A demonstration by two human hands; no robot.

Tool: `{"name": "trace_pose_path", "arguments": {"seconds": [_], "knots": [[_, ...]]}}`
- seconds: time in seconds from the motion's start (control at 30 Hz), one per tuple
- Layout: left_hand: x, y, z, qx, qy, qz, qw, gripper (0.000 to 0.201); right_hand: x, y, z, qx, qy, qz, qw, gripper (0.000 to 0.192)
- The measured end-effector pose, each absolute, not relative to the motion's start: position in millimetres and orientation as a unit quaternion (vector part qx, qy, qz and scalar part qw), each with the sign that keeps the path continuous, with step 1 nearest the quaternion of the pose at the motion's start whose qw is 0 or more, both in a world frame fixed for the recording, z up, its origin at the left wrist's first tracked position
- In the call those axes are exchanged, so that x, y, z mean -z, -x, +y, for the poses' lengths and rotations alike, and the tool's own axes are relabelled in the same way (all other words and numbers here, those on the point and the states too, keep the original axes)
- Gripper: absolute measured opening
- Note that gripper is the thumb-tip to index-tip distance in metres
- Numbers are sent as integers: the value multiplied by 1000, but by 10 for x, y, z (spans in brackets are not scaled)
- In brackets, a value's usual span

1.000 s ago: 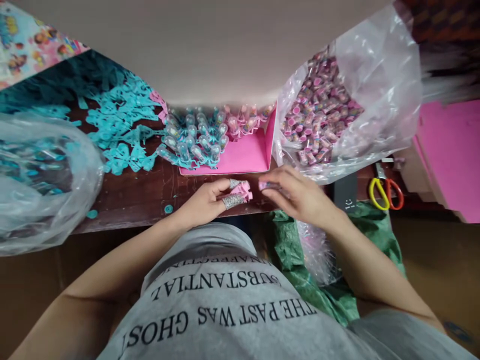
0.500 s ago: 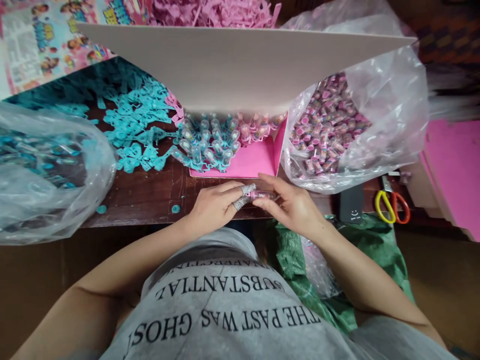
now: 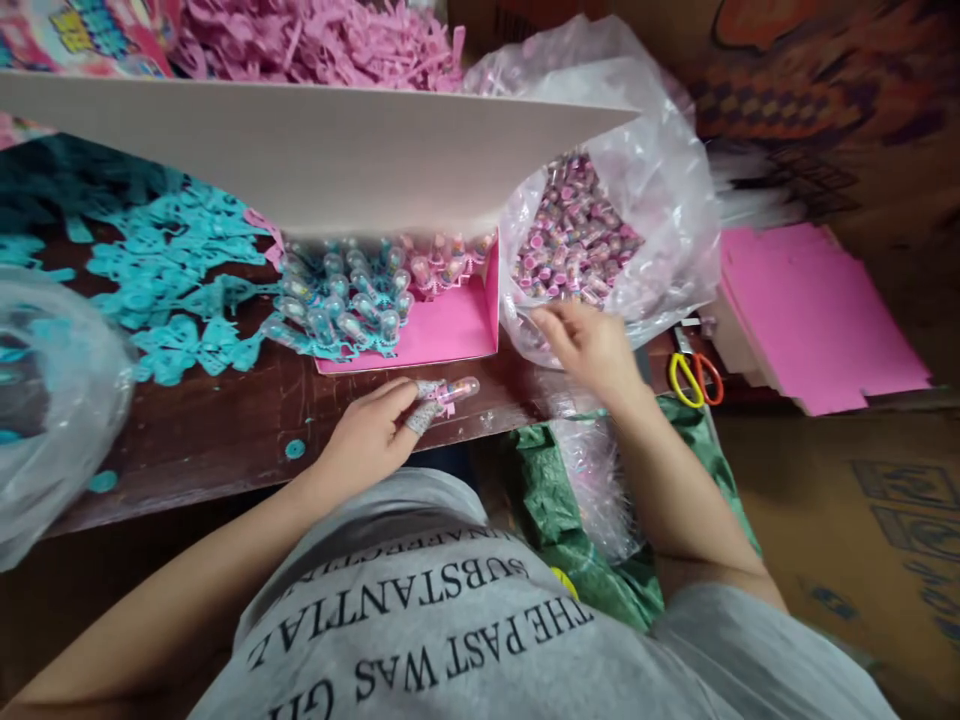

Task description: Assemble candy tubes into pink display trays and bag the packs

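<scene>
- Fingertips of your left hand, wrapped in tape, pinched a small clear capsule with a pink piece on it, just above the front edge of the dark wooden table.
- Your right hand had its fingers loosely spread and grasped nothing; it rested at the mouth of the clear plastic bag filled with pink capsules.
- Between your hands, slightly farther back, the pink box held rows of finished capsules.
- Teal cut-outs lay scattered to the left; scissors sat to the right of the bag.
</scene>
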State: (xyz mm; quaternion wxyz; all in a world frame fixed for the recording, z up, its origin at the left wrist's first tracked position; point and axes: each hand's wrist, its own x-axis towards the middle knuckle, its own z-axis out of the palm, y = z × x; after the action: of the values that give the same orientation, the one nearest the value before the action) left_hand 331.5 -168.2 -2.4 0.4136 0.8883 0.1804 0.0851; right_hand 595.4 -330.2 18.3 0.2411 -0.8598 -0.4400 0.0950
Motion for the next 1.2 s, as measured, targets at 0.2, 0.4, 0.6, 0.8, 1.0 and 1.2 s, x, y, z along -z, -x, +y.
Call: {"name": "trace_pose_path", "arguments": {"seconds": [0.2, 0.4, 0.6, 0.8, 1.0, 1.2], "knots": [[82, -3451, -1708, -36, -668, 265, 695, 37, 103, -6439, -3307, -45, 909, -412, 39, 24], [35, -3507, -1693, 2, -601, 315, 735, 26, -115, -5862, -3471, -90, 762, -575, 283, 29], [-23, -3528, -1710, 33, -548, 316, 774, 30, -123, -5418, -3386, -105, 614, -714, 321, 24], [-12, -3409, -1760, -84, -669, 256, 693, 27, -14, -5301, -3280, -197, 637, -643, 377, 36], [69, -3367, -1660, -97, -719, 231, 649, 31, -36, -5331, -3293, -315, 637, -572, 409, 44], [-33, -3465, -1666, -47, -650, 200, 732, 32, -92, -5411, -3328, -212, 635, -633, 388, 40]]}}
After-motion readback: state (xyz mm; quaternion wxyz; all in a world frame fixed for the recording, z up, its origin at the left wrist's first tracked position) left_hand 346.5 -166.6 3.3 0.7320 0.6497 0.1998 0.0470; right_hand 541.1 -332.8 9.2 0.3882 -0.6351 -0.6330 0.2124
